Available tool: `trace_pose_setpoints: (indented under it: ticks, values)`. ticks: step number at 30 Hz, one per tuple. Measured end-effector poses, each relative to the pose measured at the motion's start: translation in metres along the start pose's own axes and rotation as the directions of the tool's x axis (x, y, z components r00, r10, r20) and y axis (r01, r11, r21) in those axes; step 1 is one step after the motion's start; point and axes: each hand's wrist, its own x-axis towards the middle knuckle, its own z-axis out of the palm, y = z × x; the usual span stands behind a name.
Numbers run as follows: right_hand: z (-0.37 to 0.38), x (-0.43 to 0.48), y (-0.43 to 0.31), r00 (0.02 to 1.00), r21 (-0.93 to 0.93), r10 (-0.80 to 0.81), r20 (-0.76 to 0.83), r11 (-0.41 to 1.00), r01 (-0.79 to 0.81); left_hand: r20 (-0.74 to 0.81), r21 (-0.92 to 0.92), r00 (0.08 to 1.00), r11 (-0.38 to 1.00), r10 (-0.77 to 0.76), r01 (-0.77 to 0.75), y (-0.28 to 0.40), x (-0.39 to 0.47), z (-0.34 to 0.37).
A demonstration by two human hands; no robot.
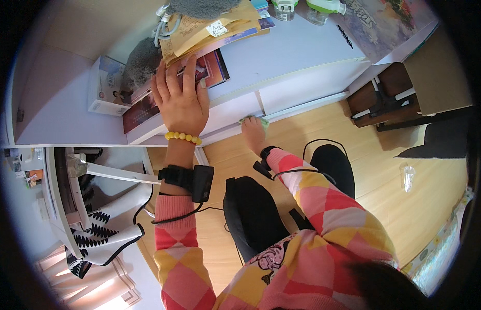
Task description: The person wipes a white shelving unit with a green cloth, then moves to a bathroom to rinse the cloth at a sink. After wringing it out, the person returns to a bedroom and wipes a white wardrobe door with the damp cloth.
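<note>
My left hand (183,97), with a yellow bead bracelet, lies spread on books (214,69) and the edge of the low white cabinet (281,58). Its fingertips touch the lower edge of a brown paper envelope (194,37). Lower down, my right hand (254,133) presses a light green cloth (264,123) against the white base strip of the cabinet, close to the wooden floor. Most of the cloth is hidden under the fingers.
On the cabinet stand a white box (108,87), a grey fluffy item (141,64) and bottles with green-and-white tops (285,9). A cardboard box (438,77) is at right, a clear plastic cup (408,179) on the floor, a patterned cloth (108,228) at lower left.
</note>
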Motion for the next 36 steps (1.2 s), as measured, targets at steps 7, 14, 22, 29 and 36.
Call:
trace_pose_setpoints:
  ticks: [7, 14, 22, 29, 36]
  values:
    - [0.004, -0.024, 0.025, 0.951, 0.095, -0.173, -0.256, 0.975, 0.203, -0.009, 0.006, 1.0, 1.0, -0.013, 0.013, 0.002, 0.0, 0.003]
    - [-0.017, -0.056, 0.052, 0.974, 0.299, 0.207, 0.089, 0.928, -0.224, -0.002, -0.008, 1.0, 1.0, -0.014, 0.014, 0.004, 0.002, -0.001]
    - [-0.012, -0.039, 0.149, 0.484, 0.651, 0.827, -0.284, 0.538, -0.536, 0.012, 0.012, 1.0, 1.0, -0.018, 0.018, 0.005, 0.001, -0.001]
    - [0.042, -0.044, 0.019, 0.946, 0.222, 0.321, 0.034, 0.921, -0.321, 0.023, 0.01, 1.0, 1.0, -0.02, 0.02, 0.005, 0.0, 0.001]
    - [-0.057, -0.026, 0.056, 0.6, 0.928, 0.758, 0.254, -0.017, -0.371, 0.034, 0.024, 0.999, 1.0, -0.006, 0.005, 0.006, 0.003, -0.002]
